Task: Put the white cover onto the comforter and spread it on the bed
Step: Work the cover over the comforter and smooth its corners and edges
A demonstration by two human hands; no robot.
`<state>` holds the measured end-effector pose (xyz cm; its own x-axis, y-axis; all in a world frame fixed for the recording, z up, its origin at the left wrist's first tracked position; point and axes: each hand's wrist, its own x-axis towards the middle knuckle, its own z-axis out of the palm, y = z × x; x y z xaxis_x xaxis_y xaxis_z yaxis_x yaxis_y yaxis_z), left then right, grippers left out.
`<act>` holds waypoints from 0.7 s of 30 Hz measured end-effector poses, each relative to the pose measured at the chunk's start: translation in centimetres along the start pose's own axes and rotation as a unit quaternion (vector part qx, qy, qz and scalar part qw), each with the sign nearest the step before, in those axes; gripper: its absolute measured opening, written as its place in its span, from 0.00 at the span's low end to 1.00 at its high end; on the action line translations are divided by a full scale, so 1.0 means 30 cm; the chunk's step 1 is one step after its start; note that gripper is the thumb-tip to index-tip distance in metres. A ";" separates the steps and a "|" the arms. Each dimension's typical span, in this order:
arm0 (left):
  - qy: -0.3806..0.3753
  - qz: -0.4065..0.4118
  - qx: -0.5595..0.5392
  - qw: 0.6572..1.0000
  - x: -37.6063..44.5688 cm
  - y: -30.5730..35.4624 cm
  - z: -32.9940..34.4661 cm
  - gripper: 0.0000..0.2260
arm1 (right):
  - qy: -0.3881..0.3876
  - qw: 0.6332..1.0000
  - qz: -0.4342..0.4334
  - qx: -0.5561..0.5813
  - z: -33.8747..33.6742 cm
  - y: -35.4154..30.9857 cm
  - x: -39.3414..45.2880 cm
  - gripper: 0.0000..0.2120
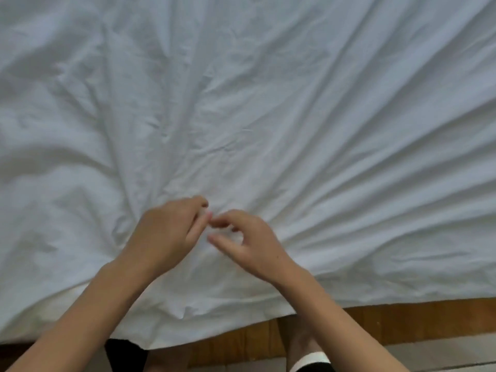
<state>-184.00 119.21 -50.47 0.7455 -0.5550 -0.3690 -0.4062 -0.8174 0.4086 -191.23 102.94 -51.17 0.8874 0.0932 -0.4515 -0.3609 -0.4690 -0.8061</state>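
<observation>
White cover (268, 116) lies under both hands, left (166, 232) and right (249, 242) pinching its fabric.

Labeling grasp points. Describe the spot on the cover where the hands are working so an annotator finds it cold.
The white cover fills most of the view, above the wood strip. Near its lower edge, left hand and right hand meet fingertip to fingertip. The creases fan out from that spot.

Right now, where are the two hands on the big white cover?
In the head view, the left hand and right hand meet low in the middle, pinching the white cover just above its near edge and the wooden floor.
</observation>
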 end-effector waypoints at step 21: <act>0.133 -0.013 0.212 0.968 0.179 -0.576 -0.040 0.27 | 0.178 0.920 -0.070 -0.342 0.428 -0.070 0.481 0.30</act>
<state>-172.35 130.53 -58.52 0.8447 -0.5208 -0.1237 -0.5246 -0.8513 0.0019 -181.34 116.55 -60.91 0.9931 -0.0426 -0.1095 -0.0797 -0.9288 -0.3618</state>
